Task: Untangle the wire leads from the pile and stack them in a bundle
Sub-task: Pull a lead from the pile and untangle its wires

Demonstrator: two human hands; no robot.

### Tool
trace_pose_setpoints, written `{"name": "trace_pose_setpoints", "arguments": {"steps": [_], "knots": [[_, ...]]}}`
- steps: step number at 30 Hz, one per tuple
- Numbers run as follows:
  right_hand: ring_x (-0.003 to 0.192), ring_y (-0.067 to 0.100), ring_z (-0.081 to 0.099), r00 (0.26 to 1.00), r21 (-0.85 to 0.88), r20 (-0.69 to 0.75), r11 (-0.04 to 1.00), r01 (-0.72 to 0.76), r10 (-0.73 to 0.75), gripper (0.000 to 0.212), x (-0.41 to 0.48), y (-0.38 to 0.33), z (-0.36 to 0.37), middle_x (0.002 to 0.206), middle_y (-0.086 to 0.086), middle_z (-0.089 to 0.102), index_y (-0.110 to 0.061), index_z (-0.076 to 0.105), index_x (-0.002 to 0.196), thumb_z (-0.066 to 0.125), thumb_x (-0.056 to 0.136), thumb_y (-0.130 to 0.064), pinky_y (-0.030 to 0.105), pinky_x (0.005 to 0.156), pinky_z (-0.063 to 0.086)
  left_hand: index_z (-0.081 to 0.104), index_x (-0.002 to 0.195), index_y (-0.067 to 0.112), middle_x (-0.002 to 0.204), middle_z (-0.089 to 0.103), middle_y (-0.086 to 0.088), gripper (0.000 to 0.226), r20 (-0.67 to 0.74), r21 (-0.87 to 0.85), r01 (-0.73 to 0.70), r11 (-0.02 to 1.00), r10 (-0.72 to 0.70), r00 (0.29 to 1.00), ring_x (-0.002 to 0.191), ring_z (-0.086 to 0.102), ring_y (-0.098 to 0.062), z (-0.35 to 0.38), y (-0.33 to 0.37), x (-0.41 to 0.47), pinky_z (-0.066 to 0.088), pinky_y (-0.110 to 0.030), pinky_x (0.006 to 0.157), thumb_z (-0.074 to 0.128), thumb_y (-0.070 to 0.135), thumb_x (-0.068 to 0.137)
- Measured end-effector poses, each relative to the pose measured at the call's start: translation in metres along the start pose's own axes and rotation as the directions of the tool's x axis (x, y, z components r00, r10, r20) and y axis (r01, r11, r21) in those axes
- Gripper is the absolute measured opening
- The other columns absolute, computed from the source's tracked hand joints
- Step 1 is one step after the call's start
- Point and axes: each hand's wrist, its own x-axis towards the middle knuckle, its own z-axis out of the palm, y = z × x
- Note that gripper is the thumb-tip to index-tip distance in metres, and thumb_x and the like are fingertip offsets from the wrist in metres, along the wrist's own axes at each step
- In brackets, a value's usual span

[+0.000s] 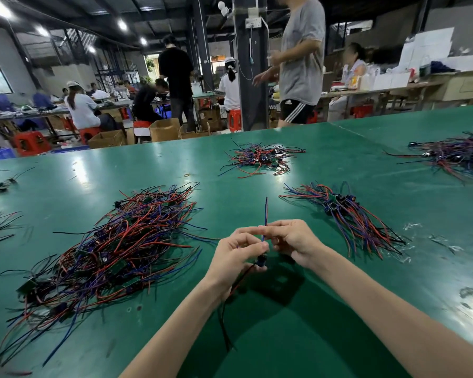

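A big tangled pile of red, blue and black wire leads with small green boards lies on the green table to my left. A neater bundle of leads lies to my right. My left hand and my right hand are raised together above the table between the two. Both pinch one wire lead: its blue wire sticks up above my fingers, its dark connector sits by my left thumb, and its red and black wires hang down under my left wrist.
Another tangle of leads lies farther back, a large one at the far right, and a few stray leads at the left edge. A person in a grey shirt stands behind the table. Others work at benches beyond.
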Motion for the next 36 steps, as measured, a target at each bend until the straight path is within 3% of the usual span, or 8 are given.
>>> {"name": "trace_pose_setpoints", "arguments": {"steps": [3, 9, 17, 29, 36], "knots": [[0.058, 0.017, 0.039, 0.997, 0.04, 0.042, 0.997, -0.071, 0.069, 0.004, -0.001, -0.002, 0.001, 0.073, 0.014, 0.053, -0.002, 0.068, 0.073, 0.072, 0.075, -0.002, 0.028, 0.057, 0.035, 0.061, 0.063, 0.002, 0.107, 0.07, -0.008, 0.022, 0.055, 0.017, -0.034, 0.999, 0.033, 0.998, 0.068, 0.06, -0.01, -0.001, 0.001, -0.001, 0.053, -0.027, 0.055, 0.062, -0.003, 0.084], [0.033, 0.004, 0.034, 0.99, 0.123, -0.032, 0.984, -0.129, 0.134, 0.017, 0.0, -0.007, -0.001, 0.042, -0.003, 0.047, -0.007, 0.063, 0.064, 0.07, 0.079, -0.002, 0.015, 0.034, 0.03, 0.067, 0.062, 0.008, 0.101, 0.073, -0.004, 0.025, 0.043, 0.029, -0.008, 1.0, 0.007, 0.999, 0.069, 0.061, -0.004, -0.002, 0.003, 0.003, 0.053, -0.027, 0.053, 0.061, 0.0, 0.085], [0.032, 0.002, 0.036, 0.988, 0.286, 0.059, 0.946, -0.151, 0.14, 0.021, -0.002, -0.014, -0.003, 0.052, 0.003, 0.056, -0.004, 0.056, 0.069, 0.059, 0.089, -0.008, 0.012, 0.03, 0.028, 0.067, 0.065, 0.008, 0.09, 0.074, 0.001, 0.023, 0.014, -0.006, -0.004, 1.0, 0.004, 1.0, 0.068, 0.06, -0.003, -0.005, 0.005, 0.003, 0.052, -0.026, 0.049, 0.061, 0.0, 0.086], [0.029, 0.002, 0.035, 0.978, 0.333, 0.091, 0.919, -0.209, 0.189, 0.022, -0.004, -0.013, 0.0, 0.051, 0.001, 0.054, -0.006, 0.051, 0.074, 0.053, 0.095, -0.014, 0.011, 0.029, 0.029, 0.066, 0.071, 0.004, 0.088, 0.073, 0.004, 0.015, 0.014, 0.012, 0.006, 1.0, -0.006, 1.0, 0.065, 0.058, -0.003, -0.006, 0.001, 0.004, 0.054, -0.028, 0.05, 0.063, 0.001, 0.085], [0.028, 0.001, 0.033, 0.966, 0.38, 0.141, 0.889, -0.256, 0.218, 0.026, -0.004, -0.013, 0.0, 0.05, -0.001, 0.054, -0.007, 0.049, 0.075, 0.049, 0.097, -0.019, 0.011, 0.028, 0.027, 0.071, 0.064, 0.013, 0.089, 0.073, 0.002, 0.024, 0.006, -0.009, 0.003, 1.0, -0.003, 1.0, 0.064, 0.055, -0.005, -0.007, 0.005, 0.003, 0.053, -0.028, 0.051, 0.064, 0.002, 0.085]]}}
